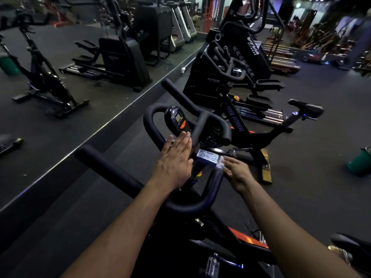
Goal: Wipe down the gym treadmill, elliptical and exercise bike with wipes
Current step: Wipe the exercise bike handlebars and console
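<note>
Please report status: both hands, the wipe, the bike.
Left hand flat on bike handlebar. Right hand holds wipe against it. Nothing in the way.

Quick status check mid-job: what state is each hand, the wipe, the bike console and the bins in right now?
Left hand: flat, fingers straight, resting on the handlebar below the console.
Right hand: holds the wipe against the bike's metal plate.
Wipe: bunched, mostly hidden under the fingers.
Console: upright, screen too small to read.
Green bin: standing on the floor; contents cannot be told.

You see a dim gym, glare on the metal plate (207,157) ahead; edges bend and blur, far background soft.
</note>
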